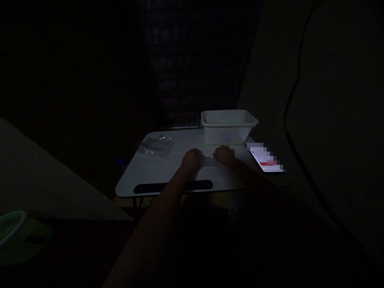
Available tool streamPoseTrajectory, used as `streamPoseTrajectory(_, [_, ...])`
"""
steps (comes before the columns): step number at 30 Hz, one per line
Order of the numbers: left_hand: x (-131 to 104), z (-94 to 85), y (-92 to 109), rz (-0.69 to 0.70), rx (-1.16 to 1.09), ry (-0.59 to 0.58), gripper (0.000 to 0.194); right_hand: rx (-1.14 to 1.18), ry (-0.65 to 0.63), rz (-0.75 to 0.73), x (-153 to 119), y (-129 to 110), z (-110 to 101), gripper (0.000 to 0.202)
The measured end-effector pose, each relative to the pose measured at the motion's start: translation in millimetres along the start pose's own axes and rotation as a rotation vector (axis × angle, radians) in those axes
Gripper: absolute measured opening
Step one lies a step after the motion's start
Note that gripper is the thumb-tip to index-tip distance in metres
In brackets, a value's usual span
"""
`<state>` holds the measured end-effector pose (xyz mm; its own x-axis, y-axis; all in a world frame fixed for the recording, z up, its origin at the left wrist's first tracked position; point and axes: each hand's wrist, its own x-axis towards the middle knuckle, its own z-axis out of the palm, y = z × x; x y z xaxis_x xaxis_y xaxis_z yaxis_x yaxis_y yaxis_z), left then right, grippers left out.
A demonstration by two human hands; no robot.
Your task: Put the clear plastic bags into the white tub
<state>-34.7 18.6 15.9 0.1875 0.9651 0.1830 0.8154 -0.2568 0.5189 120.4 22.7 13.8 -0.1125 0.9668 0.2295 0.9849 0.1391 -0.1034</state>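
Both my hands are over the middle of a small white table [150, 172] in dim light. Between them stretches a clear plastic bag or sheet [209, 161], low over the tabletop. My left hand [191, 158] has its fingers closed on the left edge of this plastic. On the other side, my right hand [225, 155] grips the right edge with curled fingers. The fingertips are hard to make out in the dark. Farther left on the table lies a flattened clear plastic bag [157, 146], away from both hands.
A white plastic tub [226, 135] stands at the table's back right. Beside it, a lit screen [265, 160] sits at the right edge. A black slot [150, 187] runs along the front edge. On the floor, lower left, is a green basket [27, 240]. A dark cable [288, 104] hangs at right.
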Motion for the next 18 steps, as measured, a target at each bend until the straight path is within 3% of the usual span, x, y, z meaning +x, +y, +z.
streamPoseTrajectory(4, [5.8, 2.0, -0.9, -0.182, -0.410, 0.093, 0.019, 0.281, 0.020, -0.053, -0.3, 5.4, -9.2, 0.017])
streamPoseTrajectory(7, [2.5, -0.8, 6.1, -0.311, -0.762, 0.047, 0.003, 0.605, 0.048, -0.073, -1.6, 8.7, -15.3, 0.012])
streamPoseTrajectory(9, [-1.7, -3.4, 11.7, -0.309, -0.838, 0.030, 0.007, 0.845, 0.042, -0.014, -4.0, 9.3, -20.3, 0.005])
streamPoseTrajectory(12, [-6.6, -4.6, 17.9, -0.250, -1.033, 0.053, 0.011, 1.131, 0.001, 0.093, -8.7, 9.3, -28.4, 0.018])
streamPoseTrajectory(18, [-8.1, -2.7, 24.1, -0.180, -1.267, 0.093, 0.013, 1.254, -0.034, 0.086, -9.5, 9.0, -37.8, 0.017])
